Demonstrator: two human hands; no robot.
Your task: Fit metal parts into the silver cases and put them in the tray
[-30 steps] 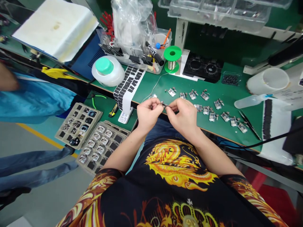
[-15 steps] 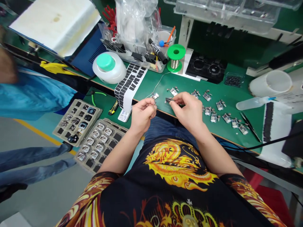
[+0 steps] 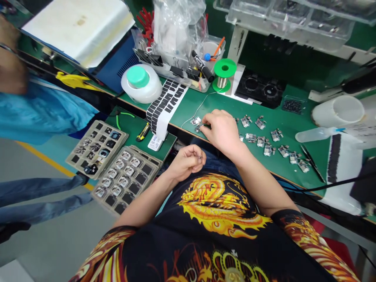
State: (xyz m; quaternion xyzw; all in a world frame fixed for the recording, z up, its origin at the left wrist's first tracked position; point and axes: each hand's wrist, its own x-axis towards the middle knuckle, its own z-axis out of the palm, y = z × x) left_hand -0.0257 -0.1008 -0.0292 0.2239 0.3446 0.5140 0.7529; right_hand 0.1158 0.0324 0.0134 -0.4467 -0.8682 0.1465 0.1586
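Note:
My right hand point(image 3: 221, 130) is over the front edge of the green bench, its thumb and fingers pinched on a small circuit board point(image 3: 198, 128) low at the bench top. Just behind that lies another small circuit board point(image 3: 196, 121), close to the thin solder wire point(image 3: 200, 105) running from a green spool point(image 3: 225, 69). Nearer my body, above my lap, my left hand point(image 3: 188, 162) is closed; a tiny dark bit shows at its fingertips, too small to name. Several more small boards point(image 3: 268, 149) lie on the bench to the right of my right hand.
Black tweezers point(image 3: 312, 163) and a squeeze bottle point(image 3: 315, 134) lie at right. A white bottle with a green cap point(image 3: 143, 84) stands at left, beside a strip of black stickers point(image 3: 164, 103). Trays of parts point(image 3: 133, 168) sit lower left. Another person's blue clothing point(image 3: 44, 113) shows far left.
My left hand has drawn back from the bench edge toward my body. My right hand has moved left and set its fingers, with the small circuit board, beside the other board.

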